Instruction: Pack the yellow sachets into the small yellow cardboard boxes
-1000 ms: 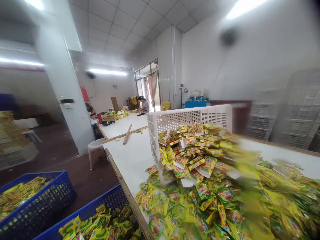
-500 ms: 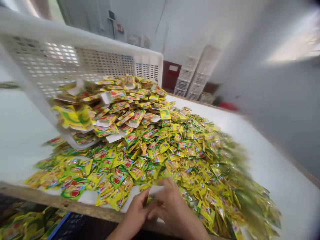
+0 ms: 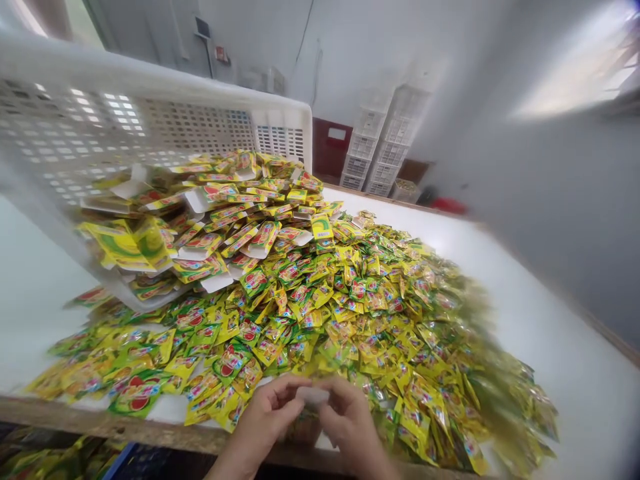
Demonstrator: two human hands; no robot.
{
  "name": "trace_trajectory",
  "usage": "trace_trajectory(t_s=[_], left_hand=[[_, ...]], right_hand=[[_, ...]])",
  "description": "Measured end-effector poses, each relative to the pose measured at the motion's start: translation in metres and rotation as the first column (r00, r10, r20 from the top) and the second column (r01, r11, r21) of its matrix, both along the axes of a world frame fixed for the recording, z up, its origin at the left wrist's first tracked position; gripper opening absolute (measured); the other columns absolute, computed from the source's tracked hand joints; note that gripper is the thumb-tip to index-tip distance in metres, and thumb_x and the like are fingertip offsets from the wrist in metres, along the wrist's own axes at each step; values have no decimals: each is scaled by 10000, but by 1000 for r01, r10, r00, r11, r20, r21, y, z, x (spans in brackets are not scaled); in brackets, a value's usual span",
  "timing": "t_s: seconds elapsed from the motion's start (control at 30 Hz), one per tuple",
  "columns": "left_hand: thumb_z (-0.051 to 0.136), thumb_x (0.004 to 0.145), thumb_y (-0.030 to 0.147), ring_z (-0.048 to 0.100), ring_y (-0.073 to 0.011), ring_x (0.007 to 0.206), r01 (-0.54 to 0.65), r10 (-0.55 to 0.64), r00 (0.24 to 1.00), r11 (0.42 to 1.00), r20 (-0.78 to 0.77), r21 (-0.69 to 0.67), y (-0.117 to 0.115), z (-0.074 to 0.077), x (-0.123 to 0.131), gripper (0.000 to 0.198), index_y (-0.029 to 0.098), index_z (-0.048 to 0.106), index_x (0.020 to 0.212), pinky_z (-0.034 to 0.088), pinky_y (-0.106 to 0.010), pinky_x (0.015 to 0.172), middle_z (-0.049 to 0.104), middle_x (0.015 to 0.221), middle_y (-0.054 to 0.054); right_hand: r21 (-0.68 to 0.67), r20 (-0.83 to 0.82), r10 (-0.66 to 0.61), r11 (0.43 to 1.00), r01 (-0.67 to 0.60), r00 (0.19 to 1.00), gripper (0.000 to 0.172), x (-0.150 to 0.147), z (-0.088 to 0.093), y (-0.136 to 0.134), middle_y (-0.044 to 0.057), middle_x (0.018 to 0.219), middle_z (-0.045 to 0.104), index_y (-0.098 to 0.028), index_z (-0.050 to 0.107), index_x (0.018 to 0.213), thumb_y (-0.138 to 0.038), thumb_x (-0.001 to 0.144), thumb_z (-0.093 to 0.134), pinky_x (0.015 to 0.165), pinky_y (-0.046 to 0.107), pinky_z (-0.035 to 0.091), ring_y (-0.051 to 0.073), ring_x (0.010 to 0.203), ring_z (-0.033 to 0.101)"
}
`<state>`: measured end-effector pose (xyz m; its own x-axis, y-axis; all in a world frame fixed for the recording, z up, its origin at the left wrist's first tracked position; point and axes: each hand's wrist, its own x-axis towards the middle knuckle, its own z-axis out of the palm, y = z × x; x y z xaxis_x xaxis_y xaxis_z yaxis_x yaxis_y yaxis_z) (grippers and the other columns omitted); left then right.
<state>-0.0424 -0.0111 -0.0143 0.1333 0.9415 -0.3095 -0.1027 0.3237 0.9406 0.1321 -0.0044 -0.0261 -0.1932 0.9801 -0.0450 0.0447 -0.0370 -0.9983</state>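
Between my two hands, at the table's near edge, is a small carton (image 3: 313, 396) whose white flap shows; the rest of it is blurred and partly hidden. My left hand (image 3: 267, 417) grips its left side with thumb and fingers. On the right side, my right hand (image 3: 346, 417) closes on it in the same way. Just beyond my hands spreads a wide heap of small yellow and green sachets (image 3: 300, 327) with red fruit pictures. Matching yellow cartons (image 3: 263, 237), several with white flaps raised, spill from a tipped white plastic crate (image 3: 200, 100).
The white table (image 3: 525, 320) has a worn wooden front edge (image 3: 100, 427). Below it at the left stands a blue crate (image 3: 120, 460) beside more yellow packets. Stacked white crates (image 3: 370, 140) and a red object (image 3: 449, 205) are at the back by the wall.
My right hand has turned and drawn to the right side of the carton, while my left hand stays on its left. The view has shifted slightly to the right.
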Motion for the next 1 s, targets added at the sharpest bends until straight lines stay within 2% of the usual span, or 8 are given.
trace_trajectory(t_s=[0.1,0.33,0.53,0.67,0.73,0.83,0.9,1.0], left_hand=[[716,761,397,697,-268,1021,-88,100,988,991,-118,100,2,-9,-3,297,214,784,985,539,-353,938,774,1053,-71],[673,821,400,709,-244,976,-97,158,957,964,-245,246,2,-25,-4,293,247,763,1055,572,-320,882,764,1057,-61],[681,830,275,699,-244,990,127,123,906,833,-405,538,1,-35,-13,168,295,793,954,563,-324,897,763,1019,-55],[673,832,210,678,-242,1066,218,74,902,772,-425,597,-10,-51,-16,238,337,768,1010,548,-324,935,724,1165,-36],[630,861,211,681,-231,1054,257,42,898,759,-438,598,-11,-54,-11,260,339,755,1049,549,-307,921,727,1142,-43],[588,892,279,667,-230,1072,363,-25,833,779,-553,511,-7,-51,1,340,347,686,1210,533,-286,929,708,1153,-65],[570,904,317,655,-232,1085,396,-71,807,802,-586,448,-2,-45,8,364,342,654,1257,520,-294,950,694,1163,-70],[615,878,354,677,-232,1028,206,3,898,881,-441,426,0,-35,4,382,304,638,1256,561,-307,890,708,1114,-60]], right_hand=[[164,77,-23,986,10,997,188,-2,8,5,47,800,710,-236,784,910,-352,873,641,671,261,533,179,742,643],[-2,-38,-109,994,109,993,257,-8,-4,11,21,687,681,-197,774,833,-439,750,769,433,211,481,135,512,590],[429,113,-131,901,71,985,125,-3,-6,-1,50,847,717,-259,777,932,-218,843,699,720,283,546,187,781,676],[534,228,-76,844,-59,971,310,10,-7,-19,75,1080,676,-293,701,1144,-147,886,613,799,301,536,192,930,658],[538,284,-48,835,-118,958,276,22,-4,-17,68,1080,671,-287,701,1121,-168,895,596,819,312,524,196,943,644],[488,305,-271,868,95,913,175,45,-1,12,70,957,670,-230,713,942,-253,939,539,799,321,501,206,905,621],[451,369,-524,823,345,768,219,61,-4,43,112,1029,643,-196,680,1043,-340,908,585,786,347,479,253,974,579],[394,455,-584,809,437,672,325,82,-10,82,105,924,641,-185,684,928,-401,705,779,756,364,446,294,933,548]])
